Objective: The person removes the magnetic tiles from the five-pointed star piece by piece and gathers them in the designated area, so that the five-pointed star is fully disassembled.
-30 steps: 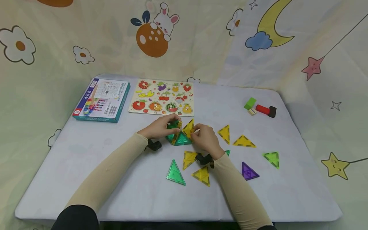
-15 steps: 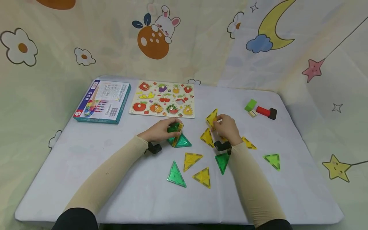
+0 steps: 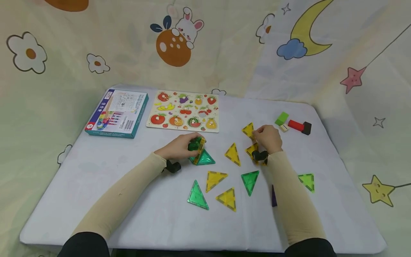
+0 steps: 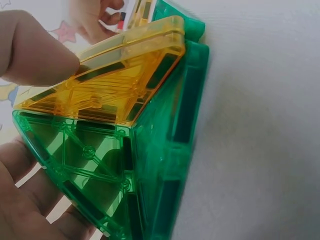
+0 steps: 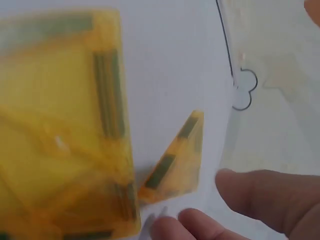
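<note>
Two hands play with see-through triangle tiles on a white table (image 3: 96, 185).

Head view: the left hand (image 3: 179, 147) wraps around a small tile pyramid (image 3: 199, 152); the right hand (image 3: 269, 139) pinches a yellow triangle (image 3: 248, 130) near the far side.
Left wrist view: fingers (image 4: 40, 55) press the pyramid's yellow and green sides.
Right wrist view: yellow tiles look blurry beside curled fingertips (image 5: 260, 195).

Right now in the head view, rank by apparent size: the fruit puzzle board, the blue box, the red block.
1. Fruit puzzle board, largest.
2. Blue box, a little smaller, though close.
3. Red block, clearly smallest.
</note>
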`<state>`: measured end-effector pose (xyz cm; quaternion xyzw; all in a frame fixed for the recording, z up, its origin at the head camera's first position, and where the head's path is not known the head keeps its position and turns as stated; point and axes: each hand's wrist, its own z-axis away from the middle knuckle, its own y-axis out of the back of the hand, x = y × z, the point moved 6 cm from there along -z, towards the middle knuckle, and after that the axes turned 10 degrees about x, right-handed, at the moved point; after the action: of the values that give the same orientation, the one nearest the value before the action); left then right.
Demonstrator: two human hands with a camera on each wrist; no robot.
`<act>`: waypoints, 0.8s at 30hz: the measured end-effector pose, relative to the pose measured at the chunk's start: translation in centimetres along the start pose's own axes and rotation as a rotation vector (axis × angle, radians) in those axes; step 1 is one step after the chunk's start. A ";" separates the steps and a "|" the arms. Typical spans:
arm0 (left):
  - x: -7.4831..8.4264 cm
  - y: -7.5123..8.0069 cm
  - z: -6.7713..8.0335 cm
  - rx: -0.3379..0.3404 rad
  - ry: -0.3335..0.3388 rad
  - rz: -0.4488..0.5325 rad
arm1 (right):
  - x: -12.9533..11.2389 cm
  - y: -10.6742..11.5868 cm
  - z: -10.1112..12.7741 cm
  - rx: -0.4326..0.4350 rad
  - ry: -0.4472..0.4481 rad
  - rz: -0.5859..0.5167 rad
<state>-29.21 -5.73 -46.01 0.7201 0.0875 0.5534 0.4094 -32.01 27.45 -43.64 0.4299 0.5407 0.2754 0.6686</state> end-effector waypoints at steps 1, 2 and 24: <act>0.0 0.0 0.0 0.002 0.001 0.001 | -0.4 -0.1 0.4 0.024 0.016 -0.006; 0.0 0.1 0.1 0.005 0.003 0.003 | -1.0 -0.3 0.8 0.050 0.046 -0.016; 0.3 -0.6 -0.5 0.026 0.047 0.056 | -13.9 -7.0 10.5 0.030 0.501 -0.247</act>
<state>-29.33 -4.91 -46.15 0.7145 0.0840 0.5801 0.3820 -26.26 9.62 -42.53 0.2893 0.7413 0.2816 0.5361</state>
